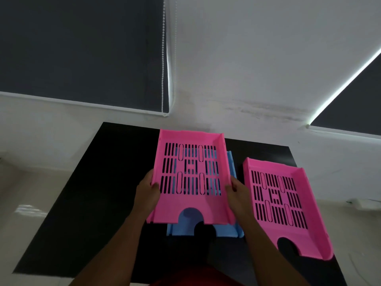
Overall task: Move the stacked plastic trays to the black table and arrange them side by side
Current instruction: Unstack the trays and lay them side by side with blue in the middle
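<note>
I hold a pink slotted plastic tray (190, 209) above the black table (99, 182). My left hand (147, 190) grips its left side wall and my right hand (237, 190) grips its right side wall. Under it, a blue tray (228, 230) lies on the table, mostly hidden; its front edge and right side show. A second pink tray (288, 205) lies flat on the table to the right, close to the blue one and slightly turned.
The table stands against a white wall (247, 69) with dark roller blinds (82, 48) left and right. A bead cord (164, 58) hangs by the left blind. Pale floor (26, 199) lies left of the table. The table's left half is bare.
</note>
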